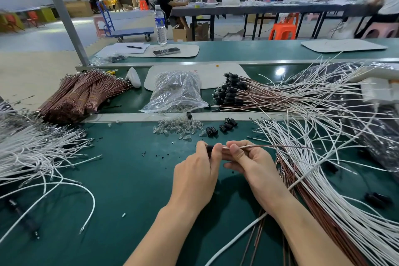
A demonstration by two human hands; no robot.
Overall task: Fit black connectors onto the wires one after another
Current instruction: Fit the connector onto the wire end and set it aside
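My left hand point(197, 170) pinches a small black connector point(209, 148) between thumb and fingers over the green table point(129, 179). My right hand point(244, 160) pinches a thin white and brown wire pair point(269, 147) just right of the connector; the wires run off to the right. The wire ends meet the connector between my two hands. Several loose black connectors point(222, 127) lie just beyond my hands. Finished wires with black connectors point(233, 92) are stacked farther back.
Clear plastic pieces point(179, 128) lie scattered beside a clear bag point(177, 93). White wires point(38, 149) spread at the left, white and brown wires point(323, 179) at the right. Bundled brown wires point(82, 95) sit back left. A water bottle point(160, 26) stands behind.
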